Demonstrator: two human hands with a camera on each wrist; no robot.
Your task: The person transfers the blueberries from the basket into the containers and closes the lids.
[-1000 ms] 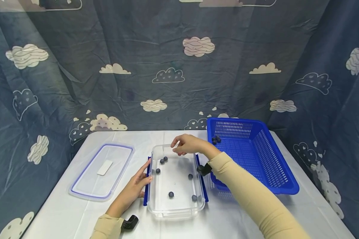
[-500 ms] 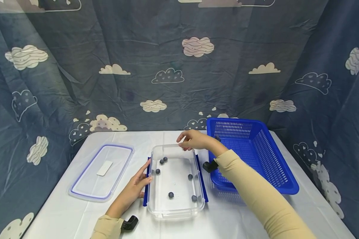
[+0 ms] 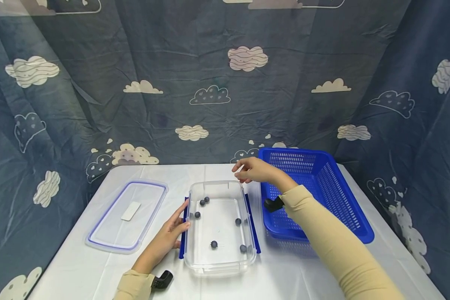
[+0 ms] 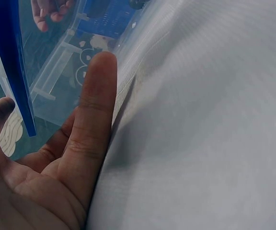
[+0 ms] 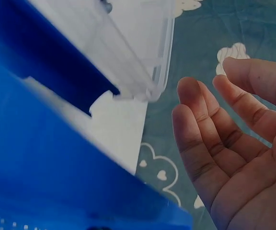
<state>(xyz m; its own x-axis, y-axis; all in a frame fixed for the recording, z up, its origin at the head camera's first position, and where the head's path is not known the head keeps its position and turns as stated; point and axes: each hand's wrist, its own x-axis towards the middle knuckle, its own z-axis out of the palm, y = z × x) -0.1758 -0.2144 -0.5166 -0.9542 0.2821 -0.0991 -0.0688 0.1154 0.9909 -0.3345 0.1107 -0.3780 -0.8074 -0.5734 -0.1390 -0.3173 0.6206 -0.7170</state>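
Note:
A clear plastic container (image 3: 219, 266) stands mid-table with blue side flaps folded down; several blueberries (image 3: 214, 244) lie scattered inside. Beside its left flap (image 3: 183, 233) my left hand (image 3: 166, 235) rests with fingers extended, thumb near the rim; the left wrist view shows nothing gripped in this hand (image 4: 66, 153). Above the gap between the container's far right corner and the blue basket (image 3: 322, 237), my right hand (image 3: 260, 171) hovers with loosely bent fingers. The right wrist view shows that hand (image 5: 243, 143) holding nothing. My right hand and forearm cover the basket's left part.
A clear lid (image 3: 108, 229) with a blue seal and a white label (image 3: 131, 211) lies flat on the left of the white-covered table (image 3: 71, 262). A cloud-patterned curtain (image 3: 210, 116) rises behind and along both sides.
My right hand has moved right and slightly up, from above the container's far end toward the basket. It now hides the blueberries seen earlier in the basket. The left hand stays in place.

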